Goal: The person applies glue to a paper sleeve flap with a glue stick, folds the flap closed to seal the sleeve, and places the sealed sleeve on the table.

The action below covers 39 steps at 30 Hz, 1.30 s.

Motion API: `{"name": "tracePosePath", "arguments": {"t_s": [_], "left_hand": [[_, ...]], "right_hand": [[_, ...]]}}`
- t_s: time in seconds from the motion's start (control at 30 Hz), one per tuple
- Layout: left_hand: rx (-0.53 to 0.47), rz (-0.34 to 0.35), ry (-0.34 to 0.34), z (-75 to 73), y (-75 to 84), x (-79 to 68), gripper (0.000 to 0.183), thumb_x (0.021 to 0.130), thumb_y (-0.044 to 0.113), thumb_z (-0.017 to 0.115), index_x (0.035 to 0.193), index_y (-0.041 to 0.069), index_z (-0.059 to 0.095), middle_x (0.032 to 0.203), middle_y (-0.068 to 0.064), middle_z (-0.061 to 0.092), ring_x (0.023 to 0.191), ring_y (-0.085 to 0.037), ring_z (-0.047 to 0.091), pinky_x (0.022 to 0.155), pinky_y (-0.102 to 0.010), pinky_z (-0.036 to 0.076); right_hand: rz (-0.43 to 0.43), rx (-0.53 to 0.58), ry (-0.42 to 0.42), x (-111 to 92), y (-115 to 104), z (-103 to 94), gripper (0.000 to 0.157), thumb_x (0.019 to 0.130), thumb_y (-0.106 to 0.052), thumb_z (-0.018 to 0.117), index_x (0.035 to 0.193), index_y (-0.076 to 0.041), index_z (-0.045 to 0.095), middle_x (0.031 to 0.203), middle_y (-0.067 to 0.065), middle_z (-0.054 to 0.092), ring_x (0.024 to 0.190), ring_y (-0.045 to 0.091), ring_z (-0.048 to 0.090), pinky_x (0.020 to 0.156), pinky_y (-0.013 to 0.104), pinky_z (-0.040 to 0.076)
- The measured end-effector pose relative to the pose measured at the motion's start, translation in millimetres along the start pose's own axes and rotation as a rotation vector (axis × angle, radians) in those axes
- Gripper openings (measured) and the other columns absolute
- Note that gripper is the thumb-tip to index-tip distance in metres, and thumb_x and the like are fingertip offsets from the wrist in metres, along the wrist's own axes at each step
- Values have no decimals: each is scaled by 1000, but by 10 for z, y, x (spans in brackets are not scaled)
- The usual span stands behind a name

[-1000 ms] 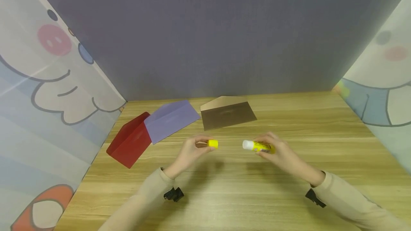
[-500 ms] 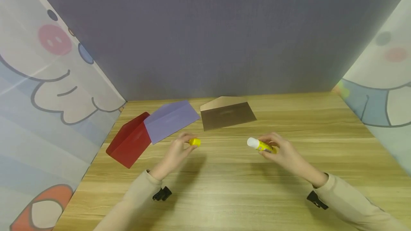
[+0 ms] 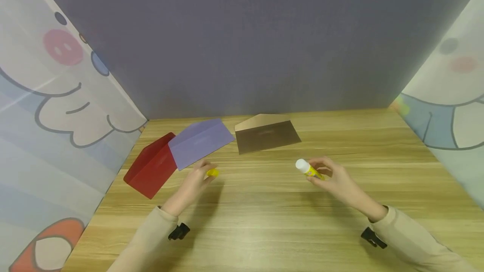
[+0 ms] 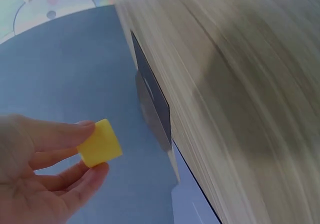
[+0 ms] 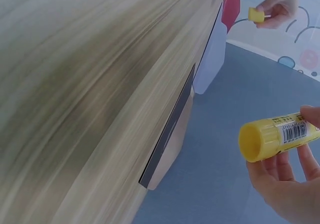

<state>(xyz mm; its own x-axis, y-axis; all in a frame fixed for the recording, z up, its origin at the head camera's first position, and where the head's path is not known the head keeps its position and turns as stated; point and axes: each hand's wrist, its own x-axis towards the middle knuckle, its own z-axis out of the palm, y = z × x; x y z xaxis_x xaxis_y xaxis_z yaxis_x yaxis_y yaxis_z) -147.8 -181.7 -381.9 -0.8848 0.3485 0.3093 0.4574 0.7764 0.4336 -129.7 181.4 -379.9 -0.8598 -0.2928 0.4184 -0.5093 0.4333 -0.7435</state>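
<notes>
My left hand (image 3: 193,183) pinches a small yellow cap (image 3: 213,172) between thumb and fingertips, held above the table just below the purple envelope. Seen from the left wrist, the cap (image 4: 101,143) is squarish from the side, with the fingers on one side of it. Well to the right, my right hand (image 3: 339,183) grips a yellow glue stick (image 3: 314,173) whose white end points up and to the left. A barcode and the yellow base of the glue stick (image 5: 280,135) show in the right wrist view. The cap and the glue stick are apart.
Three envelopes with raised flaps lie at the back of the wooden table (image 3: 264,230): a red one (image 3: 153,173), a purple one (image 3: 204,145) overlapping it, and a brown one (image 3: 268,138). A grey panel (image 3: 264,45) stands behind, with cartoon-printed sheets at both sides.
My left hand has moved left with the yellow cap, widening the gap to the glue stick. My right hand has shifted slightly right, and the glue stick's white end has tipped upward.
</notes>
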Motion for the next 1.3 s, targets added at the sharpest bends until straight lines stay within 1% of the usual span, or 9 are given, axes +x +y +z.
{"name": "tracePosePath", "arguments": {"t_s": [0.1, 0.2, 0.37, 0.5, 0.63, 0.93, 1.13, 1.3], "left_hand": [[25, 12, 3, -21, -72, -41, 30, 69, -11, 67, 99, -10, 61, 90, -14, 54, 84, -25, 54, 69, -33, 49], [39, 22, 19, -35, -141, -84, 29, 65, -14, 68, 94, -12, 62, 85, -13, 54, 80, -25, 54, 67, -33, 49], [67, -2, 13, -48, -235, -158, 29, 61, -17, 68, 89, -12, 63, 79, -12, 53, 73, -23, 54, 63, -31, 50], [87, -38, -18, -49, -293, -197, 27, 61, -15, 69, 87, -12, 63, 78, -12, 54, 72, -23, 54, 62, -31, 50], [104, -65, -48, -46, -337, -233, 25, 61, -14, 70, 86, -11, 64, 78, -12, 54, 72, -24, 55, 63, -31, 50], [135, -126, -112, -40, -383, -293, 23, 63, -9, 71, 85, -9, 64, 78, -12, 55, 72, -25, 57, 63, -33, 52], [142, -146, -143, -21, -435, -315, 20, 64, -9, 71, 82, -8, 64, 78, -11, 55, 73, -24, 56, 64, -32, 51], [142, -176, -175, -14, -456, -326, 20, 65, -8, 71, 82, -7, 63, 78, -10, 54, 74, -24, 55, 66, -34, 51]], "right_hand": [[12, 30, 7, 0, 3, -2, 34, 69, 10, 68, 100, 5, 55, 94, 10, 58, 86, 0, 51, 75, 19, 48], [35, 47, 14, -2, -7, -6, 34, 69, 11, 67, 101, 7, 54, 93, 12, 58, 86, 0, 51, 75, 18, 48], [79, 82, 25, -16, -23, -11, 35, 70, 11, 66, 102, 9, 52, 94, 16, 57, 87, -2, 51, 75, 17, 48], [95, 115, 32, -20, -32, -14, 36, 71, 10, 66, 103, 12, 50, 96, 21, 57, 88, -4, 51, 74, 17, 48], [118, 132, 32, -21, -39, -23, 37, 72, 9, 66, 105, 13, 49, 98, 22, 56, 88, -4, 50, 75, 17, 48], [174, 148, 10, -19, -10, -39, 37, 74, 8, 64, 107, 13, 47, 100, 22, 54, 88, -5, 51, 77, 16, 47], [168, 153, 6, -21, -11, -37, 37, 74, 8, 63, 106, 14, 47, 100, 22, 53, 88, -4, 51, 76, 16, 48], [177, 168, 8, -23, -13, -38, 36, 74, 9, 63, 106, 14, 47, 101, 22, 53, 88, -4, 51, 76, 17, 48]]}}
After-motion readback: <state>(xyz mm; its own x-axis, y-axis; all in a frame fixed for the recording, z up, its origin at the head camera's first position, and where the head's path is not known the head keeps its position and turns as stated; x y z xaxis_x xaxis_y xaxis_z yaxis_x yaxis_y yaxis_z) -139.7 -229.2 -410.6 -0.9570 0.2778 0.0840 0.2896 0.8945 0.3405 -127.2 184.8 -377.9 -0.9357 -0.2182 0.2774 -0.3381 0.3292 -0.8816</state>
